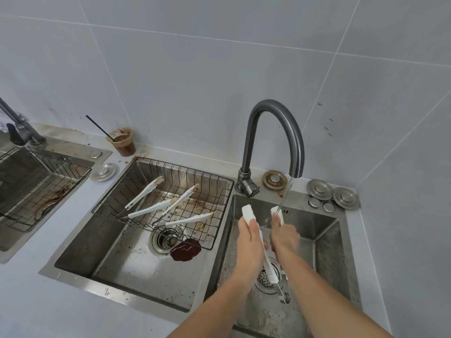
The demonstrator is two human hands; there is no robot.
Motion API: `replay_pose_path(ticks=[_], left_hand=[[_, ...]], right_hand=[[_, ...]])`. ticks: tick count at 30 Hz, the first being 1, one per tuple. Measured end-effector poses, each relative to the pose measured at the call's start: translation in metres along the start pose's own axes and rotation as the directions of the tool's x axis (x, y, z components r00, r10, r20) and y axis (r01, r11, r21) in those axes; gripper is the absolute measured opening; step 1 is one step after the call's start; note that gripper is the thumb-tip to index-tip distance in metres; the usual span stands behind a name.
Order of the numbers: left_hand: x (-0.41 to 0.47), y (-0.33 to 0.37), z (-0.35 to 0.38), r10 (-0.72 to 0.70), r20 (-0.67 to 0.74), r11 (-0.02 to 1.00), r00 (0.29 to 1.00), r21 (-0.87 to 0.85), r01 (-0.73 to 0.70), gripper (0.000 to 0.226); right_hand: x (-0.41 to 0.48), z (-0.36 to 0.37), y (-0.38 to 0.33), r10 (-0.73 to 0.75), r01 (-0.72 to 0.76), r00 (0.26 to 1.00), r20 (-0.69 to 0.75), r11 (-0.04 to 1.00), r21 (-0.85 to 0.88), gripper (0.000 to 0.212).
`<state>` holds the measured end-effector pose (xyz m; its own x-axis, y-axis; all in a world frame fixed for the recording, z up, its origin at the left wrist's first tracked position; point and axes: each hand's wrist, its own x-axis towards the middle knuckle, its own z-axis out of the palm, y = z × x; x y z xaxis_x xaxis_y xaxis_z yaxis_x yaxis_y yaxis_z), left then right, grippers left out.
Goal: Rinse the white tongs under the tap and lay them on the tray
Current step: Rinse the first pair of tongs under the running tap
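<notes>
L→R: 1 wire rack (46, 191) in far-left sink. Brown-stained cup (124, 142) w/ straw on tabletop. 4 dirty white tongs in wire basket (136, 181) over mid sink. Right sink (327, 240): 1 pair white tongs (267, 264), arms spread, under tap (273, 142) stream. Left hand (249, 242) grip closed on left arm, right hand (284, 236) on right arm. 2 big sink plugs at right.

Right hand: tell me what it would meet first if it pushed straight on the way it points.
Probably the back wall of the sink, below the tap; the right hand points up-frame, away from the person. Depth is unclear.
</notes>
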<state>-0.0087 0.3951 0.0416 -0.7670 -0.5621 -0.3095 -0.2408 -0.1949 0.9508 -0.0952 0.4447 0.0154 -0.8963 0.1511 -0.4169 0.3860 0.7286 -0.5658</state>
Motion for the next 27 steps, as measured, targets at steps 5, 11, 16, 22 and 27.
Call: replay_pose_path(ticks=[5, 11, 16, 22, 27], left_hand=[[-0.013, -0.001, 0.01, 0.187, 0.022, 0.976, 0.982, 0.107, -0.188, 0.025], [0.001, -0.006, -0.005, 0.113, -0.029, 0.988, 0.993, 0.112, -0.109, 0.026], [0.024, -0.01, -0.013, -0.055, -0.089, 0.997, 0.995, 0.043, 0.059, 0.037], [0.053, -0.005, -0.014, -0.229, -0.02, 0.973, 0.973, 0.023, 0.23, 0.044], [0.071, -0.016, -0.006, -0.363, 0.206, 0.929, 0.909, -0.001, 0.371, 0.063]], right_hand=[[-0.005, -0.003, -0.002, 0.156, -0.175, 0.981, 0.119, 0.969, 0.175, 0.073], [-0.021, 0.001, -0.005, -0.013, -0.018, 0.983, 0.185, 0.986, 0.166, 0.058], [-0.037, -0.004, -0.007, -0.109, -0.031, 0.936, 0.334, 0.922, 0.386, 0.045], [-0.035, -0.015, 0.001, -0.135, -0.257, 0.857, 0.497, 0.723, 0.641, 0.029], [-0.02, -0.032, 0.015, -0.243, -0.335, 0.824, 0.513, 0.521, 0.785, 0.014]])
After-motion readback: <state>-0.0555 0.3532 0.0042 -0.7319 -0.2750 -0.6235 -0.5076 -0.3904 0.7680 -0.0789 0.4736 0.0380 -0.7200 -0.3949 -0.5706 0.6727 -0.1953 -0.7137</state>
